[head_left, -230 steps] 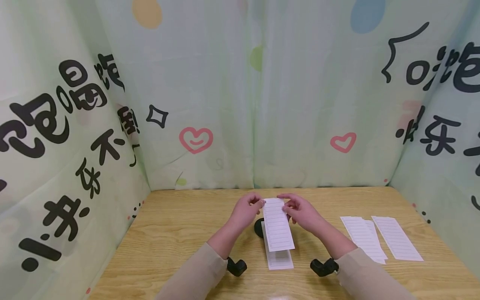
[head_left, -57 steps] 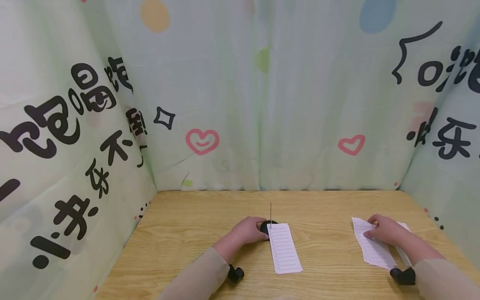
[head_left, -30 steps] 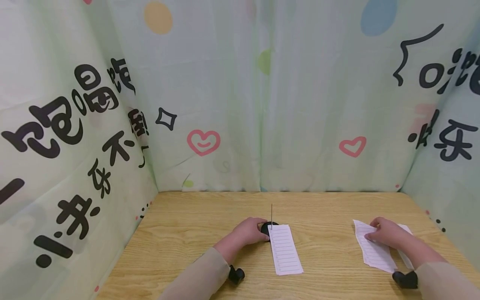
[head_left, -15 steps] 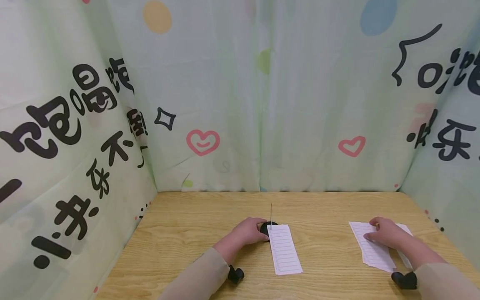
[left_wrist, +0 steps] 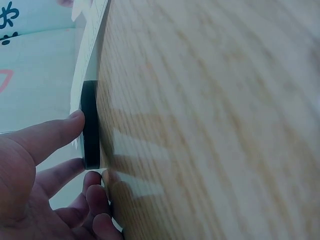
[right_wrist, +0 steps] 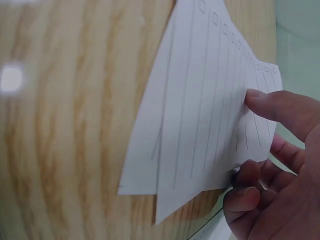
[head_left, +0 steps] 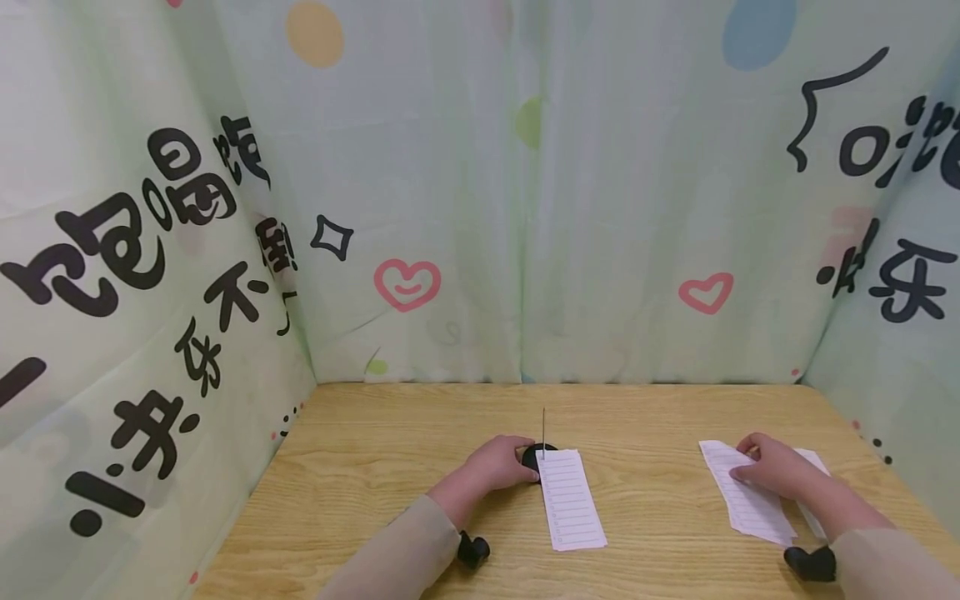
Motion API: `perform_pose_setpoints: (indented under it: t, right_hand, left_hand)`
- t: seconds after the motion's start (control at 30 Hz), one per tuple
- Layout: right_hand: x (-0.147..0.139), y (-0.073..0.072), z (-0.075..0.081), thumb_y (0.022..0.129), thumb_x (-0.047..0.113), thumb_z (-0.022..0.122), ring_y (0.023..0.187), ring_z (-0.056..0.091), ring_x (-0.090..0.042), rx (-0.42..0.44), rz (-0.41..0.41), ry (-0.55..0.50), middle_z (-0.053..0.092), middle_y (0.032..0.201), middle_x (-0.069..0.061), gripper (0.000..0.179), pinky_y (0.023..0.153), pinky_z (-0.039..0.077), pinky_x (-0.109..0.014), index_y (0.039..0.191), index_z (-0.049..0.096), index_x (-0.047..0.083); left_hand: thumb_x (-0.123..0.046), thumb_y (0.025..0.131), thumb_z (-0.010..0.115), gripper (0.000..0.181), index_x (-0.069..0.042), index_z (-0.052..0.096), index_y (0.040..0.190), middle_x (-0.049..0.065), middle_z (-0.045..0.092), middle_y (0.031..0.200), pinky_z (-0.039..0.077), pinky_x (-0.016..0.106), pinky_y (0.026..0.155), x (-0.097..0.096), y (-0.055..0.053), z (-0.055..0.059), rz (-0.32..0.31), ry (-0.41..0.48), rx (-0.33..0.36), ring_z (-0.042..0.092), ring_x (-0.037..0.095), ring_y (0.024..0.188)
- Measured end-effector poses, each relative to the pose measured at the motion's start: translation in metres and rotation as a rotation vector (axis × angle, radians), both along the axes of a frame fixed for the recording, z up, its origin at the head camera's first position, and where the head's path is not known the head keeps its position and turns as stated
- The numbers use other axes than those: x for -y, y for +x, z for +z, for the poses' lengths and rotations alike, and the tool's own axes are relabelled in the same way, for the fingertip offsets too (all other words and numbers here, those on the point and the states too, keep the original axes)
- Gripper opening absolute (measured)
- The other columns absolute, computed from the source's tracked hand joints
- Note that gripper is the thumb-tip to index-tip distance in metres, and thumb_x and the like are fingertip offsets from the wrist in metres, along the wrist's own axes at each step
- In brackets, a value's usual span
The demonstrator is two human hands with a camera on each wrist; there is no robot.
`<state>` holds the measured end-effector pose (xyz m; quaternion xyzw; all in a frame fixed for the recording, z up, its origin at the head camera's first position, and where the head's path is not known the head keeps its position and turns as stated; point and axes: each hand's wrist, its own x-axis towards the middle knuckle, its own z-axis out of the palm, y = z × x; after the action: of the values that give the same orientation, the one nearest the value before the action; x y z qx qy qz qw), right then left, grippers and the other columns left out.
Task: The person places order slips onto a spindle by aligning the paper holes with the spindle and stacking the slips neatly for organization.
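Observation:
In the head view a paper spike with a round black base (head_left: 529, 461) stands mid-table, its thin upright needle (head_left: 543, 427) bare at the top. Lined white slips (head_left: 572, 500) lie over the base at the foot of the needle and reach toward me. My left hand (head_left: 497, 462) grips the base's edge from the left, thumb and forefinger on either side of the black disc (left_wrist: 90, 131). At the right, my right hand (head_left: 776, 463) pinches a lined slip (head_left: 750, 502); its thumb presses the printed face (right_wrist: 210, 95), and a second slip (right_wrist: 140, 165) shows beneath.
Another slip (head_left: 813, 522) lies partly under the right forearm. The wooden table (head_left: 405, 417) ends at printed curtains (head_left: 465, 333) behind and on both sides. Black wrist cameras (head_left: 472, 550) sit below each hand.
Earlier both hands held a slip above the spike; it now lies on the base. My left hand moved onto the base, my right hand to the right-hand slips. Lately the pinched slip only shifts slightly.

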<state>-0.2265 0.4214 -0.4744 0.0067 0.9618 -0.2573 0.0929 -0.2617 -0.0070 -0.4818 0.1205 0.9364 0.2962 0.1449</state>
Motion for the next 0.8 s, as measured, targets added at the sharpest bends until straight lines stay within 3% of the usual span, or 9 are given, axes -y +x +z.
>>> perform_pose_setpoints:
  t: [0.23,0.33,0.6,0.8]
  right_hand:
    - [-0.001,0.000,-0.004,0.086,0.030,0.077,0.099,0.053,-0.050,0.002,-0.026,-0.005,0.049,0.112,-0.043,0.076,0.087,0.042,-0.062,0.128,0.037,-0.018]
    - [-0.002,0.001,-0.004,0.085,0.032,0.077,0.099,0.052,-0.050,0.007,-0.029,-0.001,0.048,0.112,-0.043,0.083,0.087,0.042,-0.062,0.133,0.032,-0.019]
    - [0.000,0.006,0.002,0.093,0.013,0.065,0.084,0.052,-0.030,-0.011,0.000,-0.019,0.054,0.097,-0.023,0.053,0.072,0.045,-0.043,0.131,0.041,-0.014]
    - [0.002,0.006,0.006,0.096,0.007,0.058,0.083,0.051,-0.028,-0.019,0.001,-0.043,0.054,0.101,-0.024,0.044,0.065,0.042,-0.036,0.133,0.043,-0.011]
  left_hand:
    - [-0.025,0.084,0.081,0.057,-0.016,0.061,0.136,0.003,0.065,0.103,0.048,0.038,0.085,0.001,0.000,0.000,-0.002,0.002,-0.005,0.054,0.018,0.086]
    - [-0.025,0.084,0.081,0.057,-0.017,0.061,0.137,0.003,0.065,0.105,0.048,0.039,0.086,0.000,0.000,0.000,0.000,0.006,-0.001,0.054,0.018,0.087]
    - [-0.025,0.084,0.080,0.057,-0.018,0.060,0.138,0.006,0.066,0.114,0.048,0.041,0.092,0.000,0.001,-0.001,-0.001,-0.002,0.001,0.057,0.019,0.092]
    - [-0.026,0.084,0.080,0.057,-0.018,0.061,0.137,0.005,0.066,0.113,0.048,0.041,0.091,0.000,0.001,0.000,-0.001,-0.007,-0.005,0.057,0.018,0.091]
